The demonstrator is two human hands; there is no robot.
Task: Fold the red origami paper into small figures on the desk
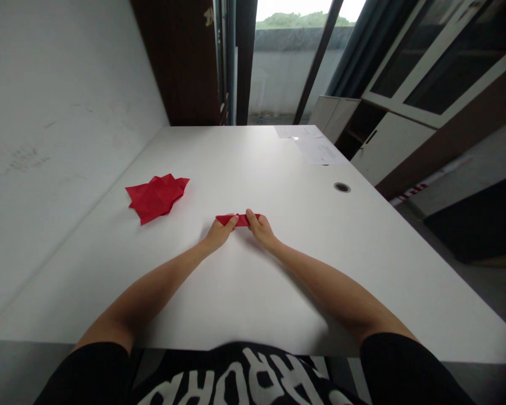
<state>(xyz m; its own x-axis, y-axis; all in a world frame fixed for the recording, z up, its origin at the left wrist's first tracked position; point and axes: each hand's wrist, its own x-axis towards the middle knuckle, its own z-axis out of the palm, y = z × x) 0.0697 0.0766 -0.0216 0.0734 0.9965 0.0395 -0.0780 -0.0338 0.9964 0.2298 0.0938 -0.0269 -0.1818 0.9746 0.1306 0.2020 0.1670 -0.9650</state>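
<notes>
A narrow strip of folded red paper (242, 220) is held level just above the white table, between my two hands. My left hand (221, 232) pinches its left part, thumb on top, with a pointed end sticking out to the left. On the right part, my right hand (260, 228) grips with the thumb over the near face; the fingers behind the paper are mostly hidden. Farther left lies a pile of creased red paper sheets (157, 197), overlapping with their corners pointing out in several directions. Neither hand touches that pile.
The white table (295, 292) runs along a wall (67, 124) on the left. White printed sheets (320, 151) lie at its far right corner, and a round cable hole (342, 187) is set near the right edge. Cabinets (392, 146) stand beyond it.
</notes>
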